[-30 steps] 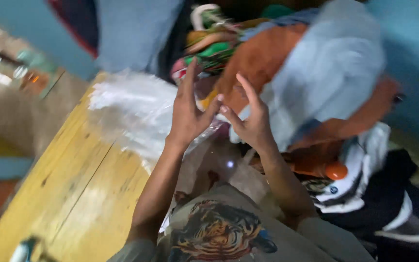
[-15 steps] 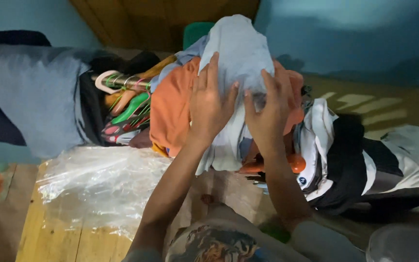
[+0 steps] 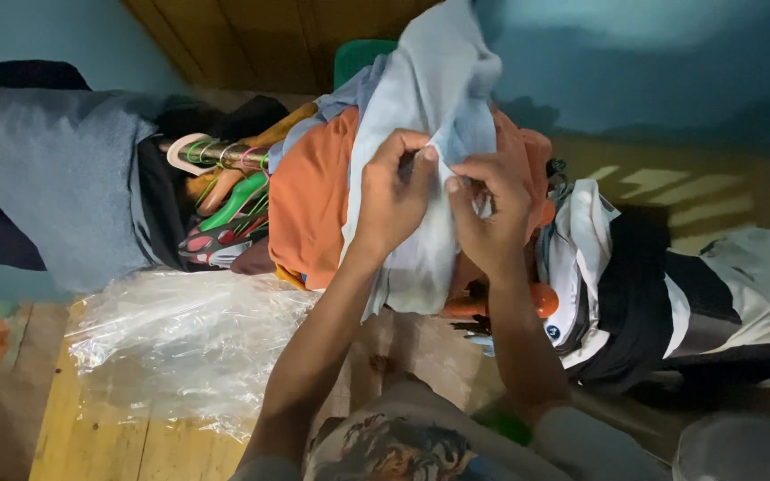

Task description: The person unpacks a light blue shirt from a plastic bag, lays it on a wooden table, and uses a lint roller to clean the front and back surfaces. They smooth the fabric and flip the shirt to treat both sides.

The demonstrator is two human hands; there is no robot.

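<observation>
Both my hands pinch a pale blue garment (image 3: 438, 80) that hangs over an orange garment (image 3: 309, 200) in the middle of the view. My left hand (image 3: 394, 191) grips the blue cloth with its fingers curled, just left of my right hand (image 3: 487, 209), which pinches the same cloth beside it. The blue cloth hangs down below my hands to about my wrists. My forearms rise from the bottom of the view.
Several coloured plastic hangers (image 3: 225, 191) lie left of the orange garment. A grey garment (image 3: 55, 178) is at far left. Crumpled clear plastic (image 3: 180, 338) covers a yellow wooden surface (image 3: 91, 445). Black and white clothes (image 3: 661, 303) are piled at right.
My hands went from flat on the blue cloth to pinching it with curled fingers, close together. The view has shifted from the wooden surface toward the clothes.
</observation>
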